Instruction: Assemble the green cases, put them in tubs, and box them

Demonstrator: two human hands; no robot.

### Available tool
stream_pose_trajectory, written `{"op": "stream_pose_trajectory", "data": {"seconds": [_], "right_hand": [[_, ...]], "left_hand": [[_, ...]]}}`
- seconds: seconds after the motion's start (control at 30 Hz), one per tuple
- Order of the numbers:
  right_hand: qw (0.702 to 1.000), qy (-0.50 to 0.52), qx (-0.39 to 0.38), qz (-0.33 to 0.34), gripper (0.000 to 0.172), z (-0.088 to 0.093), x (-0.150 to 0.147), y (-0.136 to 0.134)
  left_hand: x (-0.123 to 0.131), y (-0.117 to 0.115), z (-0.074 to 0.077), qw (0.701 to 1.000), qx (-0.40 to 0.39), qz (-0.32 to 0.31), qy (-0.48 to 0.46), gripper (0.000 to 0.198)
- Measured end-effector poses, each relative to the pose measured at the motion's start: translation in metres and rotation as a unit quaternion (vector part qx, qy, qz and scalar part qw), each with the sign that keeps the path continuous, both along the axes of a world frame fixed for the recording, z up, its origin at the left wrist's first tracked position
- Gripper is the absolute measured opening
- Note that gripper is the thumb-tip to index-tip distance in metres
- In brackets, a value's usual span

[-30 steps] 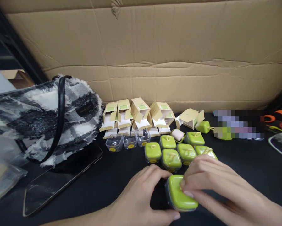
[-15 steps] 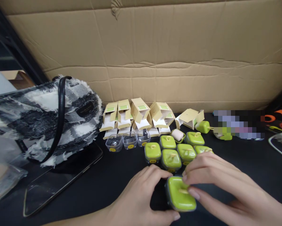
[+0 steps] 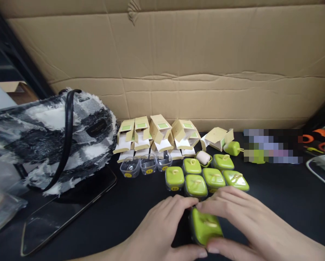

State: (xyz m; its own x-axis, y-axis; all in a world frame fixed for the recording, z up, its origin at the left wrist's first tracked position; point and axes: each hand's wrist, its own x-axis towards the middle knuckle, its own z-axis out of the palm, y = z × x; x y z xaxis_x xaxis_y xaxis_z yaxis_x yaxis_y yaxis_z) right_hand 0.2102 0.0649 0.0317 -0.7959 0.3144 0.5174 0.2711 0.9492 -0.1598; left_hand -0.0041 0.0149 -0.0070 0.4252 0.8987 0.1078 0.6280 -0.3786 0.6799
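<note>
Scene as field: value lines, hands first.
left hand: around near box, left side
right hand: around near box, right side
near box: green lid on top, pale loop
beyond near box: six lidded boxes
left of those: three lidless tubs
behind tubs: opened cartons
far left: shaggy bag

Soft, even light
Glints whiten the lids [image 3: 236, 180] right of centre; the held tub [image 3: 204, 232] blurs slightly, lower centre; pixel blocks [image 3: 273, 146] at right; edges stretch.
</note>
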Motion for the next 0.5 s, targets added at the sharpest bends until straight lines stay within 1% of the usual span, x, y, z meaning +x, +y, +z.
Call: {"op": "stream_pose_trajectory", "data": {"seconds": [0.07,0.1,0.13,0.2,0.23,0.27,0.3,0.4,0.5], "right_hand": [[1.000,0.004,0.027,0.007,0.028,0.002,0.007,0.003],[0.999,0.011,0.042,0.003,0.027,0.004,0.012,0.007],[0.998,0.024,0.058,-0.017,0.023,0.006,0.018,0.013],[0.989,0.064,0.100,-0.092,0.016,0.009,0.030,0.029],[0.978,0.080,0.123,-0.148,0.013,0.011,0.037,0.039],[0.968,0.096,0.138,-0.186,0.011,0.012,0.043,0.051],[0.962,0.094,0.143,-0.211,0.009,0.013,0.050,0.063],[0.956,0.033,0.127,-0.262,0.012,0.010,0.067,0.097],[0.949,-0.011,0.107,-0.297,0.019,0.003,0.076,0.117]], "left_hand": [[-0.003,0.001,-0.005,0.999,0.026,-0.026,0.015,0.054],[-0.005,0.002,-0.008,0.998,0.053,-0.036,0.025,0.053],[-0.008,0.003,-0.011,0.995,0.087,-0.041,0.040,0.053],[-0.013,0.006,-0.016,0.981,0.169,-0.043,0.080,0.058],[-0.016,0.007,-0.018,0.971,0.208,-0.044,0.105,0.059],[-0.018,0.008,-0.018,0.960,0.243,-0.047,0.131,0.059],[-0.020,0.009,-0.017,0.948,0.273,-0.049,0.155,0.059],[-0.021,0.010,-0.008,0.921,0.340,-0.048,0.187,0.055],[-0.019,0.010,0.002,0.915,0.357,-0.032,0.186,0.053]]}}
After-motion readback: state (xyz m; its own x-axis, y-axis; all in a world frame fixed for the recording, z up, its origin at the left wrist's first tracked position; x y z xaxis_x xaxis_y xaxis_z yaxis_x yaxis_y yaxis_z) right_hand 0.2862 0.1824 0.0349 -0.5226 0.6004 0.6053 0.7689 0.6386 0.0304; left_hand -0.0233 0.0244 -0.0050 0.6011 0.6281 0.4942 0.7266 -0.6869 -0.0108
